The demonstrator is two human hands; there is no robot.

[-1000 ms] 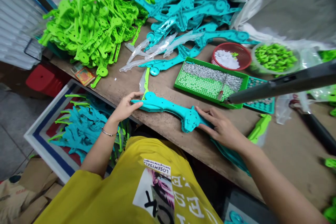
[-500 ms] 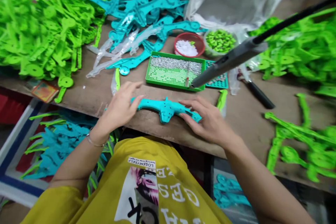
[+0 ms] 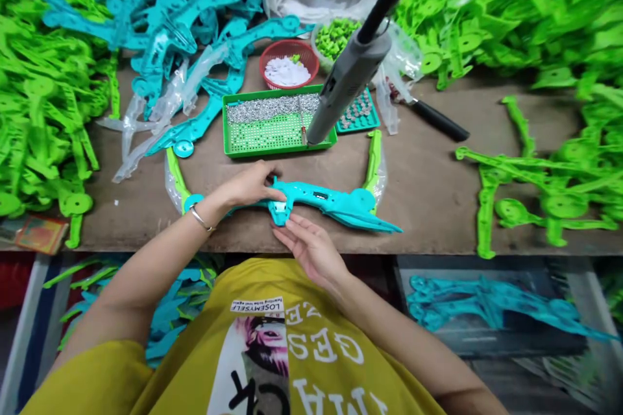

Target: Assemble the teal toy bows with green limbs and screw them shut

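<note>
A turquoise plastic toy bow body (image 3: 324, 200) lies across the near edge of the table, its pointed end to the right. My left hand (image 3: 250, 185) is closed on its middle, thumb and fingers around the stubby handle part. From the near side, my right hand (image 3: 311, 246) pinches the lower end of that handle between thumb and fingers. A lime-green curved limb (image 3: 374, 159) meets the body's right part, and another green limb (image 3: 178, 175) meets its left end. Clear plastic film lies along both limbs. My left forearm and hand hide part of the body's left half.
A grey electric screwdriver (image 3: 348, 81) hangs over a green tray (image 3: 280, 154) of small screws. Beyond are a red basket (image 3: 315, 68) and a bowl of green pieces (image 3: 335, 39). A black-handled tool (image 3: 440, 120) lies right. Green and turquoise parts are heaped around.
Both hands have moved from the bow body's ends to its middle handle. The body now sits with the green limbs at its sides. The camera view has shifted right and levelled.
</note>
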